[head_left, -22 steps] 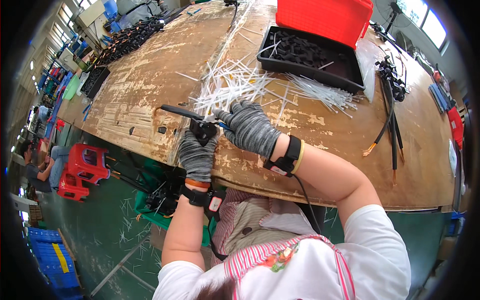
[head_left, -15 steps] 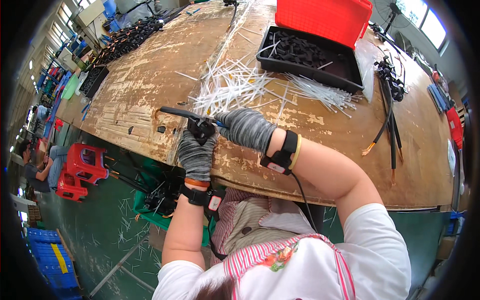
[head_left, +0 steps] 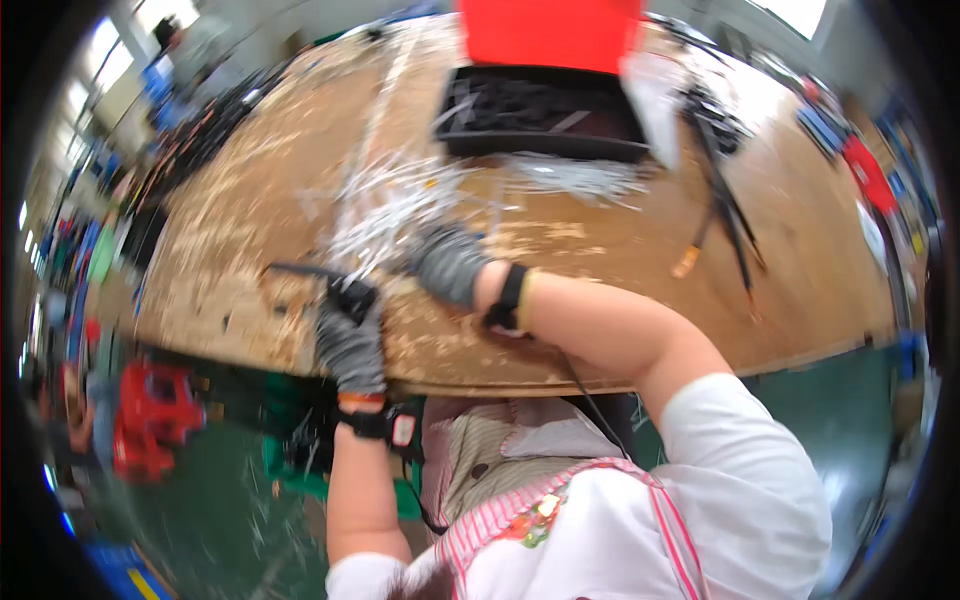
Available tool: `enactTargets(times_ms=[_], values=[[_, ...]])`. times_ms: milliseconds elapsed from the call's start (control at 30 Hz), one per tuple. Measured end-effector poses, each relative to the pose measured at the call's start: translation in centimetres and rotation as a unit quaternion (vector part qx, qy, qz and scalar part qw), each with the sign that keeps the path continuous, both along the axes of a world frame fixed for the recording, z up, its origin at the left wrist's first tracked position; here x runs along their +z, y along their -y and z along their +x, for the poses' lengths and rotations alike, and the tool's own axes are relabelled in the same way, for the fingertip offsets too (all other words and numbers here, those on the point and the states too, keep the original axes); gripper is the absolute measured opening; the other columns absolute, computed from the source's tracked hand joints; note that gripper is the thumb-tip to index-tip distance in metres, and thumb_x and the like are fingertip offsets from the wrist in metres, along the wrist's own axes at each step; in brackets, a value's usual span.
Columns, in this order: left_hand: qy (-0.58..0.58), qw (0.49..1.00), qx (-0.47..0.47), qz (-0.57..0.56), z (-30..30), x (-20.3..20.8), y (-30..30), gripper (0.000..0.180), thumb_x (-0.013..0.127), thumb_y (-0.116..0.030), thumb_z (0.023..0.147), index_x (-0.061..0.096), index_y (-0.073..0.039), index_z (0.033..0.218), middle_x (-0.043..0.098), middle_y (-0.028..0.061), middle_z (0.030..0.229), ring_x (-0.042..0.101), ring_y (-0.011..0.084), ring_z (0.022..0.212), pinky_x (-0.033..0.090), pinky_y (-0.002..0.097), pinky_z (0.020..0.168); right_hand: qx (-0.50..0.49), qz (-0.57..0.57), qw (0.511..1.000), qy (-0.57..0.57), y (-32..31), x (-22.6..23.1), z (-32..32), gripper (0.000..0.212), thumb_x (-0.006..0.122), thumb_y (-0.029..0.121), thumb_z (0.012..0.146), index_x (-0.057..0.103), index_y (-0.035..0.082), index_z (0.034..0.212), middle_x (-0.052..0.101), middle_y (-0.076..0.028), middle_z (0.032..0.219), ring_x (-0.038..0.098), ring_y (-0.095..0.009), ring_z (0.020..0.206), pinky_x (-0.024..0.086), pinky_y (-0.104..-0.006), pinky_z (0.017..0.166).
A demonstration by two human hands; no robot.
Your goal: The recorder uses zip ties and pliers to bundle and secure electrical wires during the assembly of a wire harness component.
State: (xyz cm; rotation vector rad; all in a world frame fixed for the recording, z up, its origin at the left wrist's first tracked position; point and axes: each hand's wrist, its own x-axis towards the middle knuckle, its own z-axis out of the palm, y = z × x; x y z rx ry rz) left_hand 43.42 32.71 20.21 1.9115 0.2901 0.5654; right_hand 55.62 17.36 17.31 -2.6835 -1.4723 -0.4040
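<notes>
My left hand (head_left: 350,345), in a grey striped glove, is closed around a black cable (head_left: 305,269) with a dark bulky part at the fingers. The cable's free end points left over the worn wooden table. My right hand (head_left: 450,268), gloved alike, is apart from the left one, at the near edge of a loose pile of white cable ties (head_left: 395,215). Motion smears its fingers, so whether they hold anything does not show.
Beyond the ties stands a black tray (head_left: 545,142) of small black pieces, with a red bin (head_left: 550,30) behind it. Black cables (head_left: 725,190) with bare copper ends lie at right. A red stool (head_left: 155,415) and a green crate (head_left: 275,450) are below the table at left.
My right hand has come away from the left hand and the cable. The blue-handled tool seen at its fingers no longer shows. The whole view has shifted and blurred.
</notes>
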Motion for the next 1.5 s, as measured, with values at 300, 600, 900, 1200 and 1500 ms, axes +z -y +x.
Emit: enactTargets(times_ms=[300, 600, 900, 1200, 1500], values=[[0.079, 0.989, -0.053, -0.113, 0.3, 2.5, -0.2, 0.031, 0.074, -0.005, 0.081, 0.060, -0.001, 0.109, 0.067, 0.0047, 0.095, 0.064, 0.0134, 0.082, 0.052, 0.0274, 0.076, -0.006, 0.230, 0.887, -0.401, 0.8, 5.0, -10.6, 0.065, 0.066, 0.028, 0.077, 0.044, 0.006, 0.134, 0.066, -0.021, 0.080, 0.063, -0.043, 0.073, 0.049, -0.0486, 0.062], [0.169, 0.929, -0.253, 0.210, -3.0, 13.7, 7.6, 0.071, 0.083, -0.020, 0.071, 0.051, -0.003, 0.132, 0.058, 0.0133, 0.122, 0.055, 0.0264, 0.114, 0.041, 0.0389, 0.099, 0.139, 0.679, 0.447, -0.566, 2.1, 6.4, -14.7, 0.044, 0.043, 0.001, 0.098, 0.037, 0.004, 0.141, 0.048, -0.008, 0.135, 0.045, -0.017, 0.125, 0.037, -0.0298, 0.105], [0.104, 0.950, -0.220, 0.196, -4.6, 4.8, 8.0, 0.049, 0.067, -0.024, 0.087, 0.052, 0.000, 0.128, 0.057, 0.0148, 0.121, 0.054, 0.0276, 0.110, 0.042, 0.0392, 0.096, -0.025, 0.771, 0.618, -0.154, 23.4, 13.2, -8.9, 0.039, 0.042, 0.001, 0.098, 0.045, 0.006, 0.136, 0.052, -0.003, 0.123, 0.050, -0.013, 0.111, 0.042, -0.0261, 0.096], [0.116, 0.920, -0.103, 0.360, -5.4, -4.4, 7.9, 0.023, 0.063, -0.018, 0.089, 0.062, -0.004, 0.107, 0.059, 0.0113, 0.093, 0.055, 0.0300, 0.089, 0.042, 0.0418, 0.083, -0.488, 0.457, 0.707, -0.230, 47.7, 14.3, 2.9, 0.008, 0.057, 0.011, 0.084, 0.052, 0.009, 0.091, 0.055, -0.004, 0.071, 0.059, -0.019, 0.066, 0.049, -0.0343, 0.059], [0.079, 0.924, -0.077, 0.366, -5.7, -4.0, 8.4, 0.021, 0.059, -0.021, 0.090, 0.063, -0.006, 0.104, 0.058, 0.0112, 0.090, 0.054, 0.0315, 0.086, 0.041, 0.0436, 0.083, -0.456, 0.066, 0.882, -0.099, 50.6, 4.8, 11.3, 0.016, 0.052, 0.009, 0.088, 0.061, 0.008, 0.101, 0.060, -0.010, 0.071, 0.059, -0.022, 0.067, 0.047, -0.0346, 0.061]])
